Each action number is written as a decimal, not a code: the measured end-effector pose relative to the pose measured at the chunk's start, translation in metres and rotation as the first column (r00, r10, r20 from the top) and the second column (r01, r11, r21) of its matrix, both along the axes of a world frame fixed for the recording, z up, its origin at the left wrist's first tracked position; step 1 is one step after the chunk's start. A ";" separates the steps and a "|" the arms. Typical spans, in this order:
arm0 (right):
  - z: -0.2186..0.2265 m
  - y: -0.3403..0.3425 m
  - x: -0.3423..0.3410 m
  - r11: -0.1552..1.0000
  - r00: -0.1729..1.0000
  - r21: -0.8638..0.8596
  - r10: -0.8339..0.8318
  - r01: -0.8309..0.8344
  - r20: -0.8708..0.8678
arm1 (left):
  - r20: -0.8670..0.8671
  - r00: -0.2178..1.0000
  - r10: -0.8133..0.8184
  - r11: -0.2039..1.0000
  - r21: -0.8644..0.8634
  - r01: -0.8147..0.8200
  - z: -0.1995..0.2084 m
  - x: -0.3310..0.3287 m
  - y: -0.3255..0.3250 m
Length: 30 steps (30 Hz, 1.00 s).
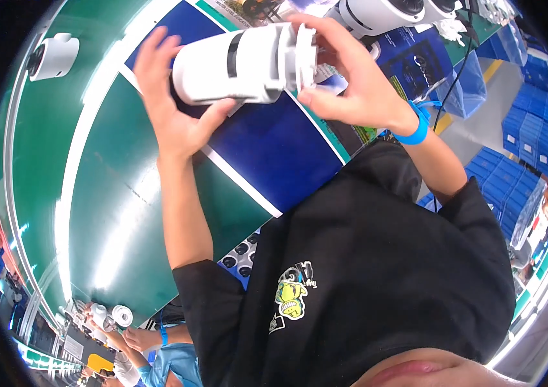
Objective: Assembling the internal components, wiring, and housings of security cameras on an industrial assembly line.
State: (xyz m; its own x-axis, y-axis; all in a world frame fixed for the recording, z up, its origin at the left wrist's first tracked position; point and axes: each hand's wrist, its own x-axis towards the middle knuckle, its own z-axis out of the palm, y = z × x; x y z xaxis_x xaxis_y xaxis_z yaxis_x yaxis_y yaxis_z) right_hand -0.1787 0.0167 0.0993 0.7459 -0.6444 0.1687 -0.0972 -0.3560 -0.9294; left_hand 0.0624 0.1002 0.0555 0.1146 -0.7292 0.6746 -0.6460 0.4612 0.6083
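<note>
Above the bench I hold a white cylindrical camera housing (254, 63) between both hands, lying nearly sideways. It has a dark slot across its body and a ringed, stepped right end. My left hand (174, 113) is around its left end, thumb underneath and fingers apart. My right hand (354, 80) grips the ringed right end with its thumb below and fingers over the top. A blue wrist strap (420, 126) circles my right wrist. Beneath the housing lies a dark blue mat (271, 148) with white edges. The palm side of my right fingers is partly hidden.
A white camera (58, 57) sits on the green bench (109, 180) at far left. More white housings (377, 13) stand at the back right, near a black cable (461, 71). Blue bins (535, 135) are stacked at right. Another person's hands (138, 338) work at lower left.
</note>
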 end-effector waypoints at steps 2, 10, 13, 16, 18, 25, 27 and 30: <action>-0.001 0.001 -0.001 0.988 0.996 -0.123 0.086 -0.089 -0.033 | 0.011 0.994 -0.110 0.988 0.111 0.108 0.002 0.001 -0.001; -0.005 -0.008 -0.010 0.916 0.993 -0.401 -0.048 0.000 -0.108 | -0.200 0.967 -0.156 0.972 0.146 0.186 -0.014 -0.013 -0.013; 0.006 -0.012 -0.010 0.923 0.979 -0.383 -0.046 -0.035 -0.201 | -0.172 0.975 -0.139 0.979 0.124 0.162 -0.018 -0.019 -0.017; 0.015 -0.018 -0.012 0.900 0.982 -0.428 -0.006 -0.078 -0.191 | -0.133 0.982 -0.137 0.984 0.098 0.151 -0.019 -0.024 -0.019; 0.021 -0.022 -0.014 0.925 0.964 -0.358 0.034 -0.130 -0.264 | -0.111 0.984 -0.139 0.985 0.084 0.149 -0.019 -0.027 -0.020; 0.038 -0.023 -0.017 0.854 0.955 -0.492 0.020 -0.171 -0.297 | -0.120 0.975 -0.189 0.980 0.046 0.196 -0.021 -0.047 -0.026; 0.035 -0.019 -0.021 0.842 0.956 -0.516 0.000 -0.159 -0.293 | 0.062 0.994 -0.094 0.990 0.108 0.086 -0.010 -0.054 -0.023; 0.036 -0.021 -0.027 0.841 0.976 -0.523 0.021 -0.135 -0.218 | 0.013 0.999 -0.037 0.999 0.011 0.037 -0.017 -0.058 -0.022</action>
State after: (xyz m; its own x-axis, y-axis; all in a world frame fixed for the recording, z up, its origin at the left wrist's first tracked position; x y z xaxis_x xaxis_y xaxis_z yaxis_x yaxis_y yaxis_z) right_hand -0.2061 -0.0047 0.1358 0.8438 -0.4356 0.3134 -0.2076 -0.8035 -0.5580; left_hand 0.0045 0.0777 0.0384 0.0790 -0.7399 0.6681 -0.6366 0.4783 0.6050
